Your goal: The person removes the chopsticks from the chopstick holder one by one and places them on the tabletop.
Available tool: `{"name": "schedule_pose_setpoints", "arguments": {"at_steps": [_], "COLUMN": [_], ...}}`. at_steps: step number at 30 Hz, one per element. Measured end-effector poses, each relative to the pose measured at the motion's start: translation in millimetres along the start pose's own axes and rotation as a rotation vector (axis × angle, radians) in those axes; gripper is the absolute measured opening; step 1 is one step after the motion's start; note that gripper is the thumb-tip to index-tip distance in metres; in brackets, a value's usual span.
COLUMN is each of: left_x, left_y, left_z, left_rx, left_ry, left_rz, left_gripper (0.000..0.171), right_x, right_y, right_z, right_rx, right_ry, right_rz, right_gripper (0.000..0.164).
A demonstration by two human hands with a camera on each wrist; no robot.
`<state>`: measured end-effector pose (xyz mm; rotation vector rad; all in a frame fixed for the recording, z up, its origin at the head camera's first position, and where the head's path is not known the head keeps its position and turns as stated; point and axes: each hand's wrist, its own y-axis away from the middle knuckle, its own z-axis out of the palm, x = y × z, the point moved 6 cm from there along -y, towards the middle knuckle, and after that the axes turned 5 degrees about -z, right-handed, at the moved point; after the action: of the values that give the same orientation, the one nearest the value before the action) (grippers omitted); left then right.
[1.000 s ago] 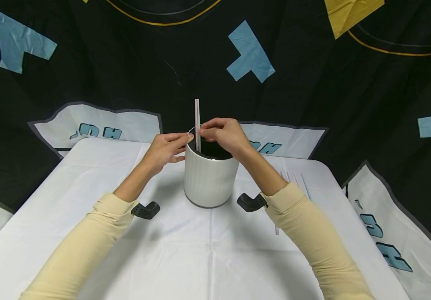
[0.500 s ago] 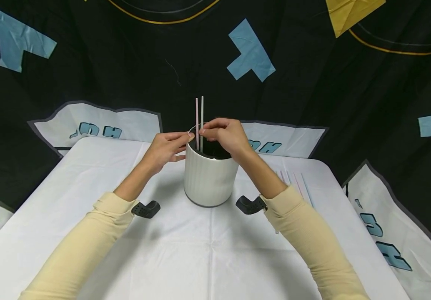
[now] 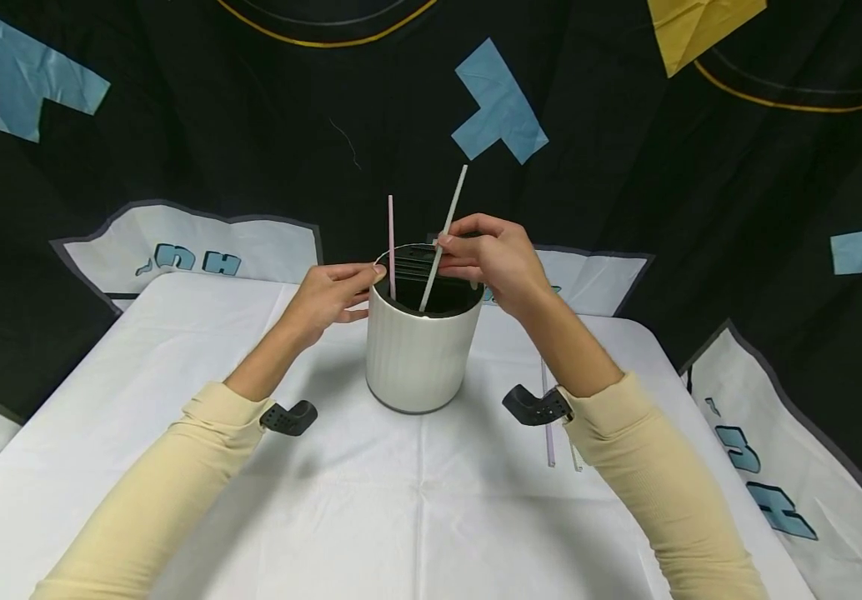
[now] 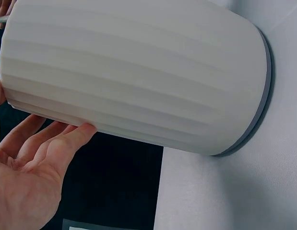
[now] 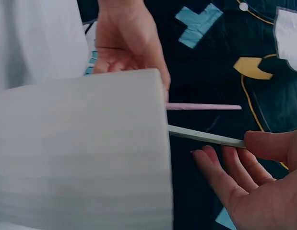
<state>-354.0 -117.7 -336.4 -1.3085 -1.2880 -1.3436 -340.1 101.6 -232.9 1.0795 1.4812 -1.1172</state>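
Note:
A white ribbed bin [image 3: 423,358] with a dark inside stands upright on the table. My left hand [image 3: 329,300] holds its rim at the left, thumb over the edge and fingers along the outer wall, as the left wrist view also shows at the ribbed side [image 4: 138,72]. A pink straw [image 3: 391,233] stands upright inside, near that thumb. Between thumb and fingertips, my right hand [image 3: 498,258] pinches a pale green straw [image 5: 206,136], which leans to the right with its lower end inside the bin. The straws' bottoms are hidden.
On the white tablecloth [image 3: 356,517], a purple straw [image 3: 549,442] and a pale one [image 3: 575,457] lie partly behind the right forearm. A black cloth [image 3: 251,142] with blue and yellow shapes hangs behind the table.
The two straws stood close together; my right hand has moved right with the pale green one, which now leans away from the pink one. My left hand stays at the rim.

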Motion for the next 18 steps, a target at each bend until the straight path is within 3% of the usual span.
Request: {"name": "schedule_pose_setpoints", "arguments": {"at_steps": [9, 18], "left_x": [-0.4, -0.3], "left_y": [1.7, 0.8], "left_z": [-0.3, 0.3], "left_rx": [-0.005, -0.006], "left_ry": [0.003, 0.000], "left_rz": [0.003, 0.008], "left_gripper": [0.055, 0.056], "right_x": [-20, -40], "right_y": [7, 21], "right_z": [-30, -64], "right_rx": [0.100, 0.157], "right_ry": [-0.165, -0.321], "right_rz": [-0.029, -0.118], "right_gripper": [0.011, 0.015]}}
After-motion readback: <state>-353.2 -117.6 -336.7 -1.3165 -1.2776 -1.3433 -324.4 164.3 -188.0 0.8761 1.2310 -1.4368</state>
